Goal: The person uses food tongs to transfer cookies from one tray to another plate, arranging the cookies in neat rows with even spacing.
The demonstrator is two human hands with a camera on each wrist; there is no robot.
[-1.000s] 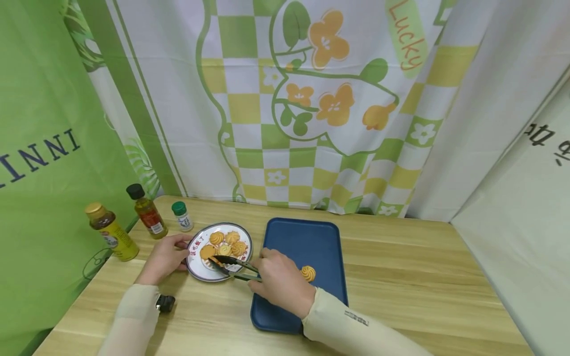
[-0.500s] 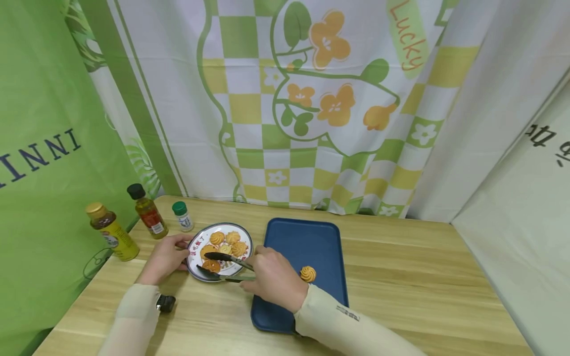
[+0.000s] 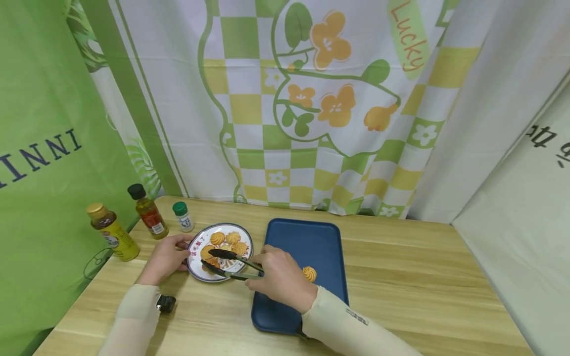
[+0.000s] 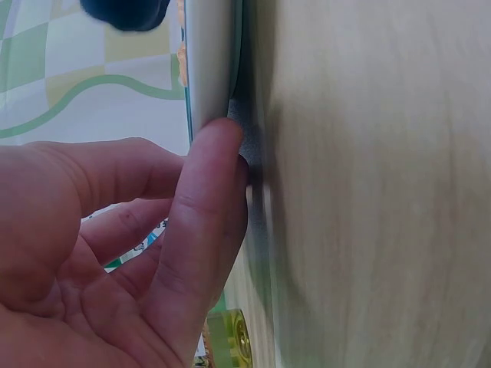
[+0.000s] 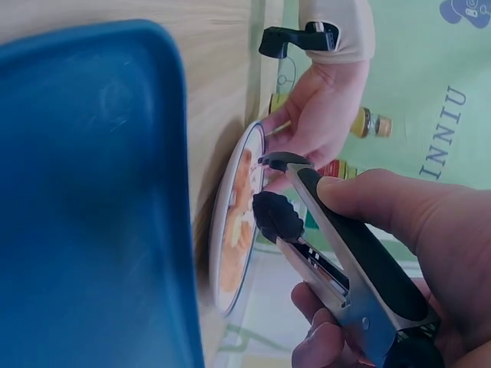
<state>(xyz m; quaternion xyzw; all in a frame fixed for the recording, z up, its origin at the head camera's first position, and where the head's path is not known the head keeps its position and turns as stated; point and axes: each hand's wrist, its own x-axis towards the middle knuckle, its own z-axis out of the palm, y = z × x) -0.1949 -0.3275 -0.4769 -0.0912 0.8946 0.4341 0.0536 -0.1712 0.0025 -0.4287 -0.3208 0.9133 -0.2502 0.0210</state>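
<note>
My left hand (image 3: 166, 259) pinches the left rim of a round white plate (image 3: 194, 243) with a dark edge; in the left wrist view the thumb is right at the plate's side (image 4: 211, 69). Several swirled butter cookies (image 3: 217, 239) lie on the plate. My right hand (image 3: 285, 274) grips black-and-silver kitchen tongs (image 5: 360, 268). Their black tips (image 5: 278, 218) are spread apart over the plate, with nothing between them in the right wrist view. One cookie near the plate's front is partly hidden under the tongs. Another swirled cookie (image 3: 309, 273) rests on the blue tray (image 3: 307, 240).
Beyond my left hand stand a yellow-labelled bottle (image 3: 118, 237), an oil bottle (image 3: 151, 217) with a black cap and a small green-capped jar (image 3: 183, 216). The wooden table (image 3: 401, 277) extends right of the tray. Curtains (image 3: 249, 109) hang behind and at the sides.
The tongs held a cookie at the plate's front; they have spread and let it go there. The right hand went slightly left, then back right. The left hand stays at the rim.
</note>
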